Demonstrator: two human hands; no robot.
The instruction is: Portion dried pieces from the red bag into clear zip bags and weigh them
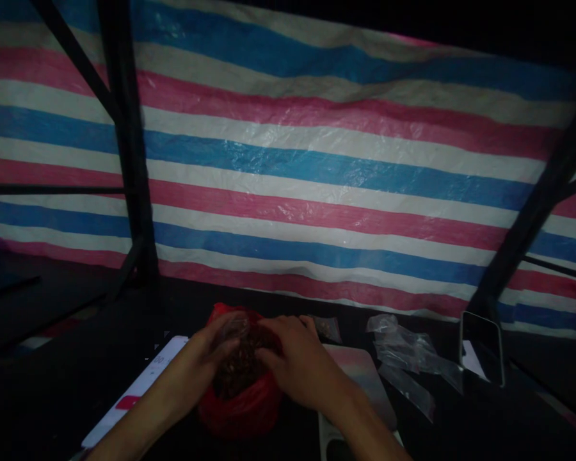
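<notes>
A red plastic bag [242, 410] stands with its mouth spread, filled with small brown pieces [240, 371] too dark to name. My left hand [211, 349] is at the bag's left rim, with a small clear plastic bag [236, 328] between its thumb and fingers. From the right side my right hand [292, 358] reaches over the mouth. Its thumb and fingers are apart above the brown pieces, and I make out nothing held in it. Dim light hides some fingertips.
Right of the red bag lies a silvery-topped device [360, 378]. Beyond it are a small filled clear bag [327, 328], several clear plastic bags [403, 346] and a phone [482, 349]. A lit phone [141, 384] lies left. Dark posts [127, 147] and a striped sheet [317, 192] stand behind.
</notes>
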